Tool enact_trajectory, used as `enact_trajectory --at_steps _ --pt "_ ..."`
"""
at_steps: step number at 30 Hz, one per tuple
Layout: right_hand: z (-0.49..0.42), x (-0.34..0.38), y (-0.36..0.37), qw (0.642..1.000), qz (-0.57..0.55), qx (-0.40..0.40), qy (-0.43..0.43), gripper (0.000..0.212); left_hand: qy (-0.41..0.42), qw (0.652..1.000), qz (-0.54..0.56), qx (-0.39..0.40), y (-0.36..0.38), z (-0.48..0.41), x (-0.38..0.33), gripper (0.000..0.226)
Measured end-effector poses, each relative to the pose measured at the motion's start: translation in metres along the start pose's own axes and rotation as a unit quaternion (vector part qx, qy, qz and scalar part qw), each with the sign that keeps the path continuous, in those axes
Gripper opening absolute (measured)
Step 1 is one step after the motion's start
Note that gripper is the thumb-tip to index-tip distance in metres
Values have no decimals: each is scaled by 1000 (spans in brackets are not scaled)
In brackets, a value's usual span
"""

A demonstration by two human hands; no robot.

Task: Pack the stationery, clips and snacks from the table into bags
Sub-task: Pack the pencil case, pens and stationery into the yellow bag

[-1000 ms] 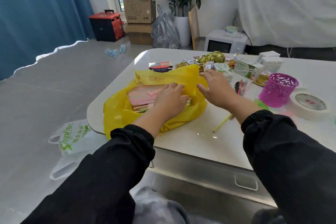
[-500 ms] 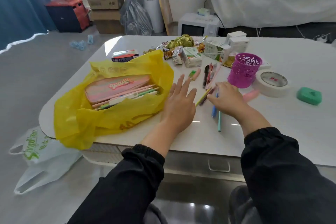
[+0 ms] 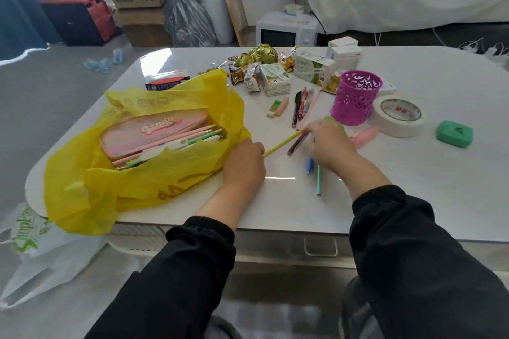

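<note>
Both black-sleeved forearms reach forward over the white table [image 3: 399, 201]. The left hand [image 3: 243, 165] lies knuckles-up with its fingers curled at the right rim of the yellow bag [image 3: 165, 181], which holds a striped pencil case [image 3: 143, 132]; I cannot tell whether it grips the plastic. The right hand [image 3: 329, 146] curls its fingers over the loose pens [image 3: 318, 181], near the purple cup [image 3: 355, 99].

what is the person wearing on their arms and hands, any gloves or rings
Both arms are in long black fabric sleeves: the left sleeve and right sleeve each end in a gathered, ribbed-looking cuff at the wrist. The left hand and right hand are bare, with no gloves. No ring, watch or bracelet shows on the parts in view.
</note>
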State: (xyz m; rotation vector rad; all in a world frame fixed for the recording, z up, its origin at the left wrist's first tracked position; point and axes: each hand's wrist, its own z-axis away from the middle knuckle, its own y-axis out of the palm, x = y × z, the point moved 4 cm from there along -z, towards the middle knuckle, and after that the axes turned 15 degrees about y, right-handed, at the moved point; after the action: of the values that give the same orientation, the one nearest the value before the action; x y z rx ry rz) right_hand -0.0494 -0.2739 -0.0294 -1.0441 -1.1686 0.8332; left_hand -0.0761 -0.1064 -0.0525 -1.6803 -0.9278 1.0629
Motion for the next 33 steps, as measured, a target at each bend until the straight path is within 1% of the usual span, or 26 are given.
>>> enact_trajectory --at_steps 3,6,9,11,14,16,18,20,21,23,25,27,28,30,33 --pt "-3 4 16 997 59 3 -53 45 3 1000 3 -12 -2 5 13 25" --pt "-1 7 20 990 105 -35 -82 44 13 1000 4 -18 -3 8 14 26" --pt "-2 15 17 983 104 -72 -132 36 16 1000 4 -21 -2 9 11 27" --pt "-5 17 13 979 114 -82 -146 31 12 1000 10 -21 -3 8 11 28" --pt "-6 18 11 981 100 -51 -160 36 1 999 28 -22 -6 8 12 27" --pt "0 22 15 979 76 -15 -186 37 -2 999 34 -18 -7 8 13 27" --pt "9 28 21 975 41 19 -217 29 -8 999 44 -15 -8 7 16 26" --pt "17 31 22 973 -28 42 -225 24 -16 998 51 -13 -9 7 16 26" --pt "19 31 17 974 -73 39 -212 23 -21 998 54 -12 -9 7 16 25" --pt "19 23 -1 978 -138 0 -158 22 -32 998 59 -12 -10 6 13 25" --pt "14 10 -19 987 -135 -41 -81 23 -37 997 70 -5 -9 3 6 29" --pt "7 -6 -27 995 -80 -52 18 20 -34 997 69 21 -5 -1 -3 39" --pt "5 -13 -28 996 -43 -45 63 17 -28 997 55 35 -3 -3 -8 43" --pt "4 -22 -22 993 14 -7 121 8 -13 999 13 50 -1 -5 -15 39" --pt "6 -27 -11 987 30 58 149 20 -10 997 -14 80 -1 -9 -19 29"
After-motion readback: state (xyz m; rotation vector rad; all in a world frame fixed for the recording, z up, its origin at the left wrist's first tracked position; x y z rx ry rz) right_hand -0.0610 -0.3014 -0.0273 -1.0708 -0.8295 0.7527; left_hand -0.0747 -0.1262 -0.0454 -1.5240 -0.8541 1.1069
